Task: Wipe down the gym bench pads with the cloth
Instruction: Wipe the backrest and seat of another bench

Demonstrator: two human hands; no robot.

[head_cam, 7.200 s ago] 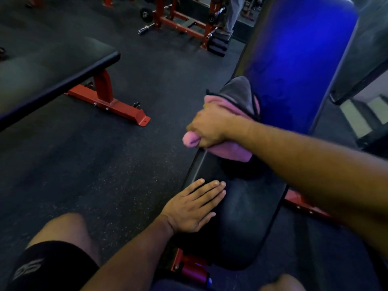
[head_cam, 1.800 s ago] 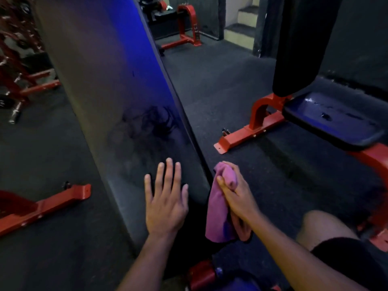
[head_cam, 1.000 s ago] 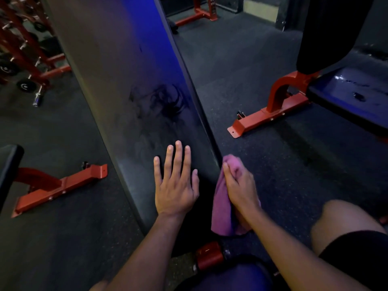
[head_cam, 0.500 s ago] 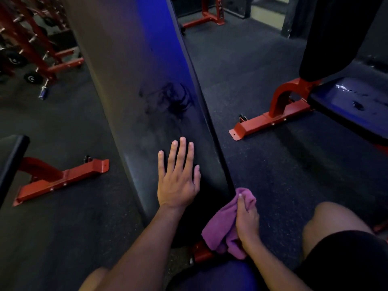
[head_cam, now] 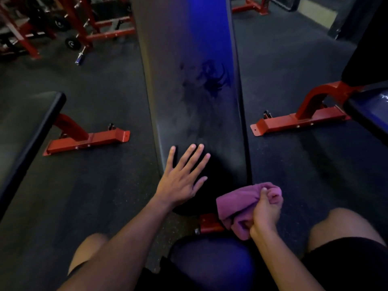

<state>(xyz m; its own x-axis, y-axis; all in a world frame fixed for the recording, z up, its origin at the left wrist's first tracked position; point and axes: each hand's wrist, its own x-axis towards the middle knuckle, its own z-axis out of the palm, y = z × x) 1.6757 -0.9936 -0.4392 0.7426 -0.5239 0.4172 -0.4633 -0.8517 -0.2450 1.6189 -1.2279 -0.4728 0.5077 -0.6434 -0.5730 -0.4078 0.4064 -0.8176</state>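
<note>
meanwhile the left hand (head_cam: 180, 181) lay flat with fingers spread and straight on the lower end of the long back pad (head_cam: 195, 91), holding nothing. just to its right, off the pad's lower right corner, the right hand (head_cam: 265, 213) had its fingers curled tight round a bunched purple cloth (head_cam: 237, 202), which hung apart from the pad and above the red frame (head_cam: 210, 223). ahead of the left hand's fingertips, dark smudges marked the pad. below both hands sat the seat pad (head_cam: 210, 261) between the person's knees. far left of the left hand stood another bench (head_cam: 27, 131) on the floor.
</note>
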